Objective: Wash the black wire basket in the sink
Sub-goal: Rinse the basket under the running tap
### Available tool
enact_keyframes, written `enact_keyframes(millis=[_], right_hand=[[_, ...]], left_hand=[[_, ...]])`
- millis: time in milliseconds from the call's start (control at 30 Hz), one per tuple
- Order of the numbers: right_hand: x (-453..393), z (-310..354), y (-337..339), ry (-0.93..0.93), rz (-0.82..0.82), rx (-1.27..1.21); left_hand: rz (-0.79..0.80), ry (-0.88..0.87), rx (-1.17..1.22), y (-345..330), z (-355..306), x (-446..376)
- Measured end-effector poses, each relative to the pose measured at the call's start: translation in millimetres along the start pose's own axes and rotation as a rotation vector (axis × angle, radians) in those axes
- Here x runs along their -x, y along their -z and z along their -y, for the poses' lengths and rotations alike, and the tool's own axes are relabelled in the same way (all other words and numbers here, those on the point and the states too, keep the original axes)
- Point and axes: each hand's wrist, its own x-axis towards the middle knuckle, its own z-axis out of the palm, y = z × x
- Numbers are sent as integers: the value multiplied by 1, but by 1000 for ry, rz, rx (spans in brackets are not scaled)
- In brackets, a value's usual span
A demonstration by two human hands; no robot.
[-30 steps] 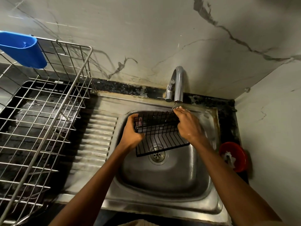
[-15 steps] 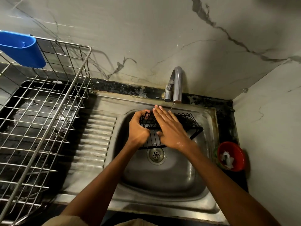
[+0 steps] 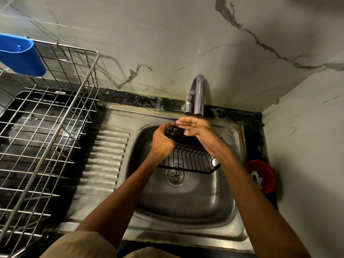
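No legible text, labels or brand marks anywhere. No numbers or signs readable on any surface.

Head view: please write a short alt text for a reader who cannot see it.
Two bare hands hold a black wire basket over a steel sink, under the tap. The left hand grips its edge; the right hand lies open against it.

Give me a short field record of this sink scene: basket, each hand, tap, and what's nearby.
basket: black wire basket held tilted over the sink
left hand: left hand grips the basket's upper left edge
right hand: right hand, fingers straight, at the basket's top under the tap
nearby: steel dish rack left, red bowl right
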Motion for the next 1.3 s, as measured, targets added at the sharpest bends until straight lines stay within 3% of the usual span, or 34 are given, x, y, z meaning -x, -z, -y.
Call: enact_keyframes(millis=[133, 400, 633, 1133, 1300], right_hand=[[-9, 19, 1, -39, -203, -67], [1, 32, 18, -96, 66, -6], [1, 37, 12, -130, 133, 21], [0, 24, 21, -149, 10, 209], [1, 20, 25, -142, -17, 230]], left_hand=[[71, -67, -188, -7, -9, -7], [-36, 9, -305, 3, -15, -11], [-114, 101, -257, 6, -15, -12], [-217, 490, 108, 29, 8, 5], [-211, 535, 207, 36, 11, 14]])
